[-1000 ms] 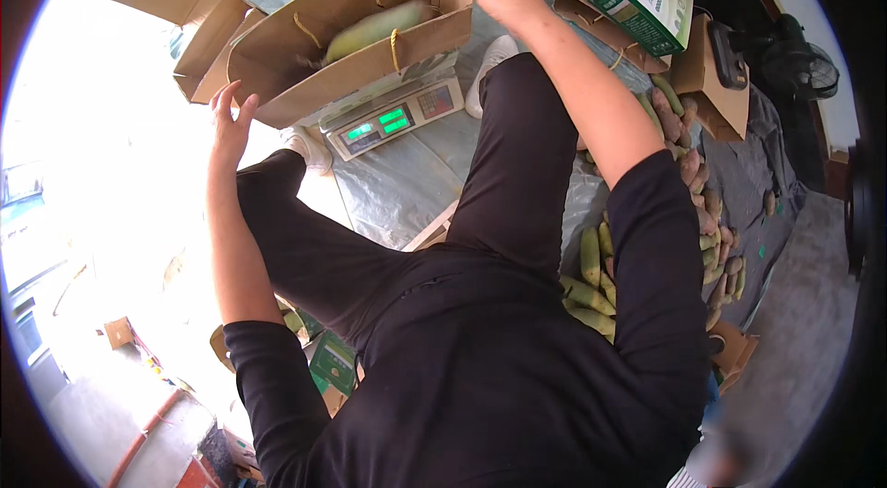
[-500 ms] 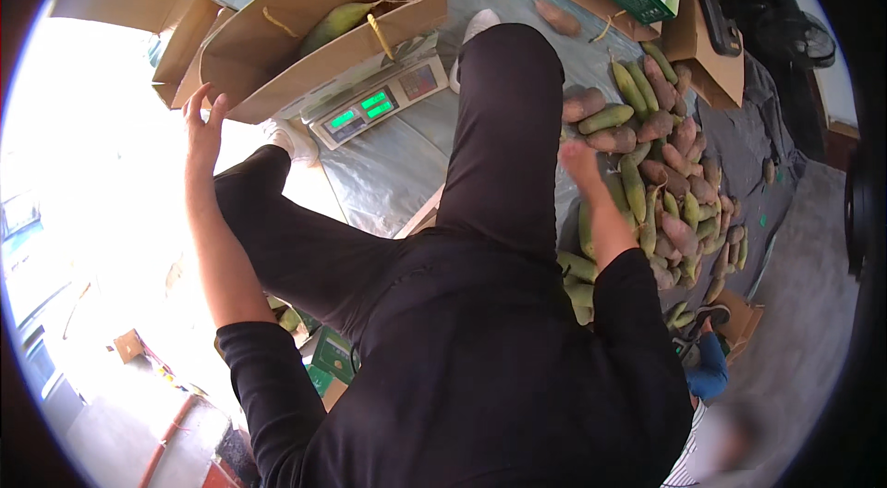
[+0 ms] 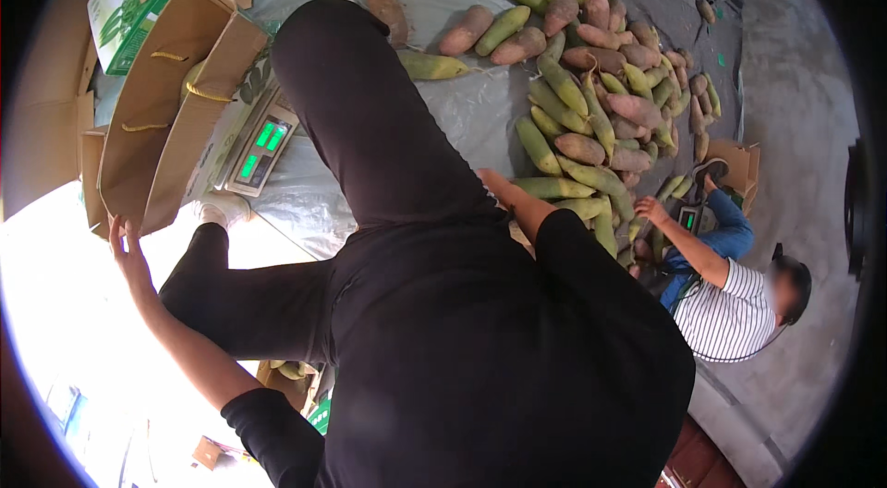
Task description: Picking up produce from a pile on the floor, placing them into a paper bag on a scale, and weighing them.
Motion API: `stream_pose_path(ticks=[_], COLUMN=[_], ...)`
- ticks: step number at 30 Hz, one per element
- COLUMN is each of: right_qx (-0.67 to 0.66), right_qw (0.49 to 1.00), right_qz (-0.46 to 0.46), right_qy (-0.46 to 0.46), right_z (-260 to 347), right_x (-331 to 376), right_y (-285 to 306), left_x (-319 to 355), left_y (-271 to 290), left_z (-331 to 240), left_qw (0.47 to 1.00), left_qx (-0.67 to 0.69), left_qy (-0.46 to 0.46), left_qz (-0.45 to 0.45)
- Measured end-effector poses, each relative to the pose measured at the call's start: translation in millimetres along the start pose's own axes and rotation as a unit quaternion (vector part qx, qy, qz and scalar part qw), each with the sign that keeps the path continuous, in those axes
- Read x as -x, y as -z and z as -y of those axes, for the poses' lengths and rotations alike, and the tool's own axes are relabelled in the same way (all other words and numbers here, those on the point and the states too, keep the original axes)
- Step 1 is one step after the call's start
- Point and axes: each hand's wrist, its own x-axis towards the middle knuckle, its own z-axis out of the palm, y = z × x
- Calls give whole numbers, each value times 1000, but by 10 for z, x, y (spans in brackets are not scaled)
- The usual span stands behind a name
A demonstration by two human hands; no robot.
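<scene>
Carton, tall, brown corrugated cardboard with yellow rope handles (image 3: 205,94): one, top uncovered, at the person's left, apparently standing on a flat white electronic scale with a lit green display (image 3: 262,155); one pale green radish (image 3: 191,76) partly visible inside, its lie hidden by the wall. Left hand (image 3: 131,255): fingers spread at the carton's near corner; contact cannot be confirmed. Right hand (image 3: 497,187): beside the thigh, mostly concealed, its grip impossible to tell; nearest item, a smooth, elongated green radish (image 3: 556,188) at the edge of a mixed heap with pinkish-brown oblong tubers (image 3: 601,35), on a bluish-grey plastic sheet (image 3: 467,123). Risks, by judgement: carton tipping, should the left hand press its corner, since its long body seems to overhang the scale; false reading from the same pressure; heap rolling, should a lower piece be pulled. Orientation: carton's mouth faces up, long axis running from the left hand away and slightly rightward; nearest radish lies roughly crosswise, one end toward the right hand.
</scene>
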Motion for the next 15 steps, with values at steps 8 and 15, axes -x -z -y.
stream_pose_path(ticks=[8, 15], right_qx=[114, -167], right_qw=[990, 969], right_qz=[-84, -165], right_qy=[-15, -82], right_z=[84, 1002], right_x=[-157, -641], right_y=[495, 928], left_x=[3, 105], left_y=[-31, 112], left_z=[22, -19], left_qw=[999, 995], left_qx=[-47, -92], left_qy=[-23, -18], left_qz=[-11, -31])
